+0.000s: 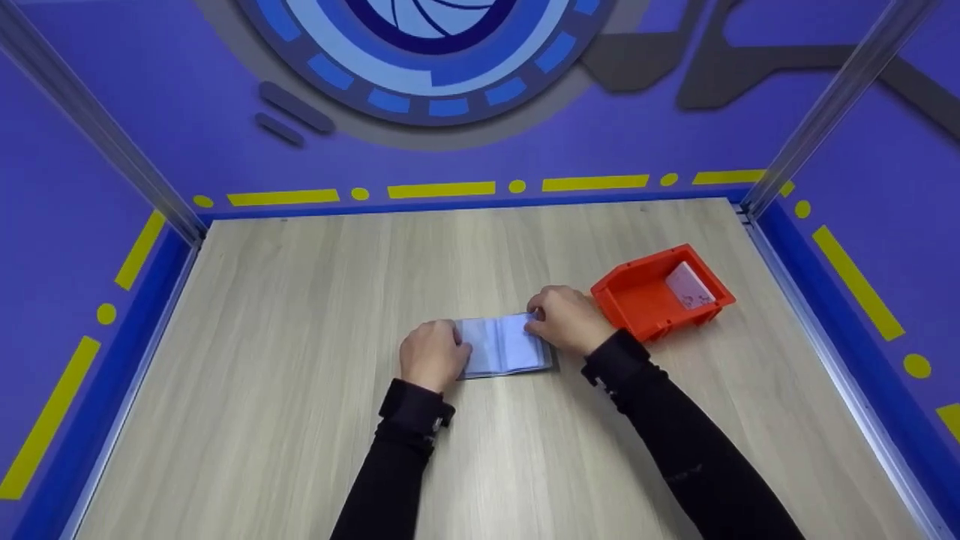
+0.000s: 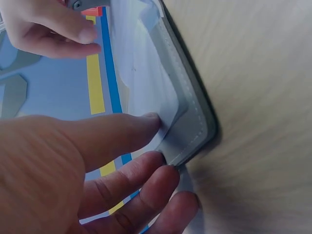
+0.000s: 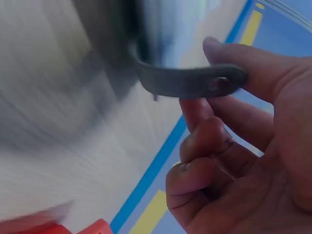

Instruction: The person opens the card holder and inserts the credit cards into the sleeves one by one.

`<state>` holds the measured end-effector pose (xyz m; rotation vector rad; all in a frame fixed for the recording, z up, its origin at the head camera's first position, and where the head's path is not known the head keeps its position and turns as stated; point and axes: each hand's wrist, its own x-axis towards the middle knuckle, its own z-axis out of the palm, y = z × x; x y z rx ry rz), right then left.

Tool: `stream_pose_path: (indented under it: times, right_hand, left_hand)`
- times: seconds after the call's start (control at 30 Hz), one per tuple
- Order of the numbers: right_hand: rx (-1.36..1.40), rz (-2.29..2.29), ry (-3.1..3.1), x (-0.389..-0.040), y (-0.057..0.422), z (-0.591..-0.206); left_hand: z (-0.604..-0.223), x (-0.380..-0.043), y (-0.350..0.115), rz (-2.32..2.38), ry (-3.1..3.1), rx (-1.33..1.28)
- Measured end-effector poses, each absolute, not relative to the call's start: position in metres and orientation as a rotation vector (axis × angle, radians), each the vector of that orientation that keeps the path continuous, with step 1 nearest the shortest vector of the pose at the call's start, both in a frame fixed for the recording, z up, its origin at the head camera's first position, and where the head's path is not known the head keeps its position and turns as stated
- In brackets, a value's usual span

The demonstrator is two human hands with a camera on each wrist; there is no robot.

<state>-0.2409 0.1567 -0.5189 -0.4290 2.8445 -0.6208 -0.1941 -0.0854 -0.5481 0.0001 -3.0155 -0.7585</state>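
Observation:
A small card holder (image 1: 499, 346) lies spread on the table, with clear plastic sleeves and a grey cover with a stitched edge (image 2: 190, 97). My left hand (image 1: 433, 354) grips its left side. In the left wrist view the thumb presses on a sleeve, and the fingers curl beneath the cover's corner. At the far upper-right corner is my right hand (image 1: 570, 319). The right wrist view shows the holder's grey snap strap (image 3: 180, 82) passing between this hand's thumb and bent index finger. The holder's body is blurred there.
A red plastic bin (image 1: 641, 296) stands tilted to the right, just past my right hand. Inside leans a whitish card-like piece (image 1: 690, 285) with pinkish marks. Blue walls with yellow dashes (image 1: 442, 190) enclose the wooden table (image 1: 300, 420), with metal posts at the corners.

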Motion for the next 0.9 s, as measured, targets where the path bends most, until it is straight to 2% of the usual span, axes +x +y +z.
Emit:
stream_pose_path:
  times: [0.3, 0.9]
  right_hand:
    - [-0.379, -0.550, 2.800, -0.248, 0.153, -0.536]
    - [-0.498, -0.561, 2.763, -0.257, 0.150, -0.531]
  left_hand:
    - [-0.548, -0.195, -0.087, -0.772, -3.008, -0.023]
    - [-0.550, -0.194, -0.086, -0.765, -3.005, -0.038]
